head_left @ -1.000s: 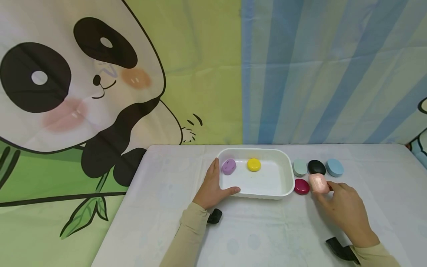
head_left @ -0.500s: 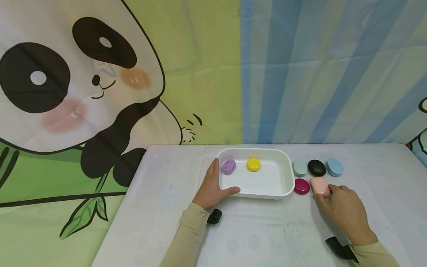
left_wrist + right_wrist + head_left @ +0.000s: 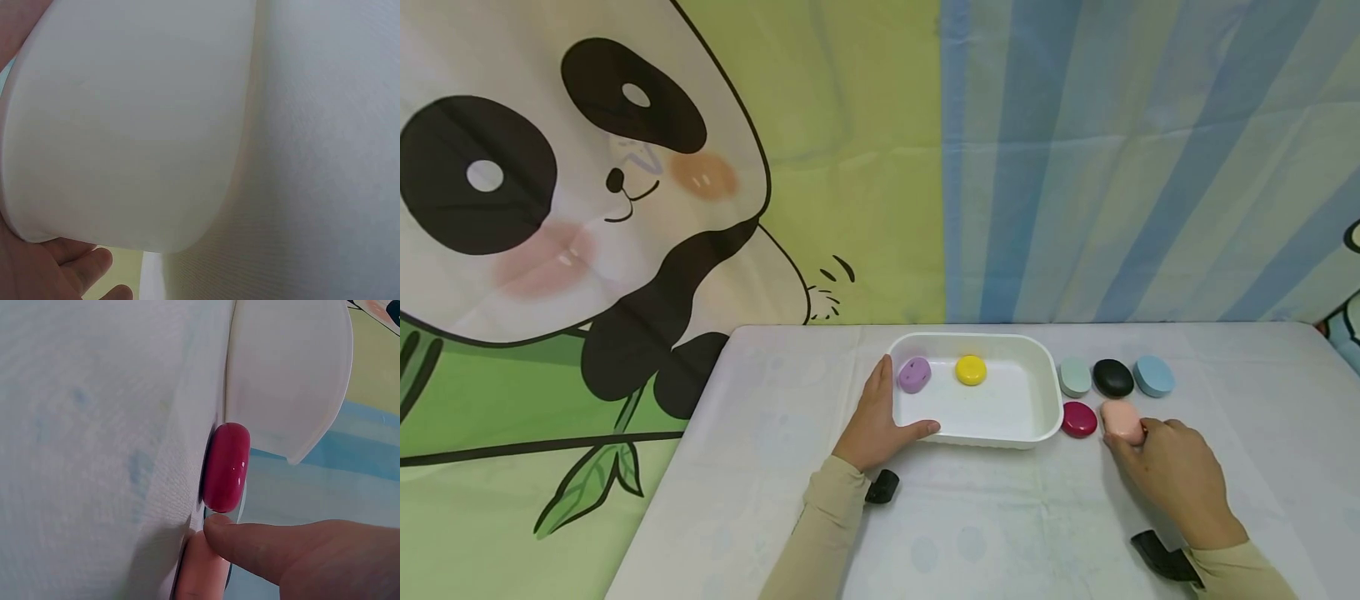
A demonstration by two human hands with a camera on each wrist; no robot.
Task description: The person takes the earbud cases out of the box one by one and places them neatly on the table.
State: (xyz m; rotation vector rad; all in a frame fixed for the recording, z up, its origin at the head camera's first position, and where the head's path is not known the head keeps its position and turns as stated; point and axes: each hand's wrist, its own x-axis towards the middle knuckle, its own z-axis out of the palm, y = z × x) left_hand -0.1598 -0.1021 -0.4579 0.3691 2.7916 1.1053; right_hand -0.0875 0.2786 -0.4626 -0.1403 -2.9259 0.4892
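Observation:
A white plastic tray [image 3: 977,417] stands on the table, holding a purple oval piece [image 3: 914,375] and a yellow round piece [image 3: 971,370]. My left hand [image 3: 876,421] grips its left end, thumb over the front rim and fingers along the left side. On the right, my right hand [image 3: 1176,467] pinches a pale pink rounded-square piece [image 3: 1122,422] at table level; the thumb shows against it in the right wrist view. Just left of it, a glossy crimson round piece [image 3: 1078,419] lies beside the tray. The right fingertips are partly hidden.
Behind the pink piece sit a pale green piece [image 3: 1074,377], a black round piece [image 3: 1112,378] and a light blue round piece [image 3: 1153,376]. A white cloth covers the table [image 3: 985,525]. A printed panda curtain [image 3: 850,167] hangs at its far edge.
My right hand has lowered the pink piece, which has shifted slightly toward me and to the right and now lies flatter. My left hand and the tray have stayed put.

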